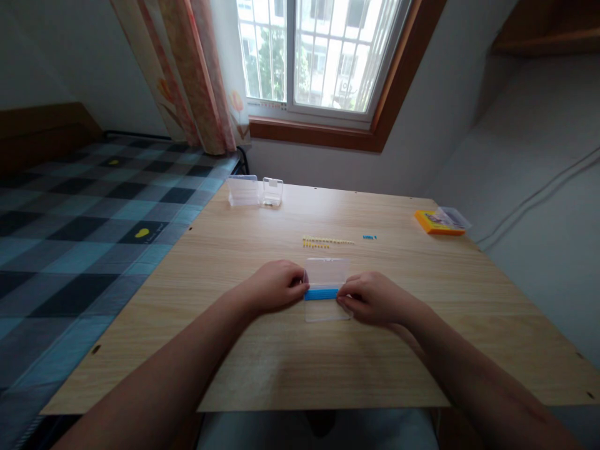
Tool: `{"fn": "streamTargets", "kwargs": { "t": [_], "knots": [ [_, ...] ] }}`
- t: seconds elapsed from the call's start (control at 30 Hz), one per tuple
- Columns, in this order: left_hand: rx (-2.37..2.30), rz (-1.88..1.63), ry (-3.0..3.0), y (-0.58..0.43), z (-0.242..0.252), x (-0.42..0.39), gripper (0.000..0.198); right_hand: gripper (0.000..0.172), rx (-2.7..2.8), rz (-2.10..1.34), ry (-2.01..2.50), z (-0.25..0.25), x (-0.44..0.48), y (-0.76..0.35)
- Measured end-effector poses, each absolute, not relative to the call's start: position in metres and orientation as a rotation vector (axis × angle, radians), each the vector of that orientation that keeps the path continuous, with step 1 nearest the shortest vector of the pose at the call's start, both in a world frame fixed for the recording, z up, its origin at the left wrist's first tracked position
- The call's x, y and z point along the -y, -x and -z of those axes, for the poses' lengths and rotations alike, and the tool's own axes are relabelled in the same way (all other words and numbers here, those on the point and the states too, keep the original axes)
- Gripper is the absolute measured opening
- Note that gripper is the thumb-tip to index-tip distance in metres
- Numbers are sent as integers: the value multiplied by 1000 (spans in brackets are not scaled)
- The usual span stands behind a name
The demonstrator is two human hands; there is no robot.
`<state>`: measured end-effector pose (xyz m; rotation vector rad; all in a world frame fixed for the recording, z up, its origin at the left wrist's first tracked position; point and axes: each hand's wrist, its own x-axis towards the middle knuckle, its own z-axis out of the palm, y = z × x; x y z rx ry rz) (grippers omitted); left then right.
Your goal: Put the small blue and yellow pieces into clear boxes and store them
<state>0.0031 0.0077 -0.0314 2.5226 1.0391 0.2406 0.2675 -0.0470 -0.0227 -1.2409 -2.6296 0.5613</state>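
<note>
over the open clear case (pixel 327 272), the blue bundle (pixel 321 294), probably light, slippery and best held at both ends, is pinched at right by the right hand (pixel 372 299), while pinching by the left hand (pixel 277 286) cannot be told.

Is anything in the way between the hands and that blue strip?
Nothing visible is. The left hand and right hand are at opposite ends of the blue strip; the yellow pieces lie beyond, not between.
</note>
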Motion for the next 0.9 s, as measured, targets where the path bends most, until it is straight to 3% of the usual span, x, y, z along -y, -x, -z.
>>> {"fn": "streamTargets", "kwargs": {
  "t": [0.27,0.43,0.63,0.77,0.9],
  "knots": [
    [-1049,-235,-2512,-3,29,-7,21,19,2591,-573,1181,26,46,-270],
    [-1055,-212,-2504,-4,28,-7,22,20,2263,-626,1052,24,40,-285],
    [-1065,-183,-2512,-4,26,-7,23,26,1604,-222,1389,47,8,-321],
    [-1067,-191,-2520,-4,26,-8,24,27,1583,-28,1620,70,-17,-335],
    [-1081,-205,-2516,-3,28,-9,28,41,1685,72,1936,85,-30,-334]
  ]
}}
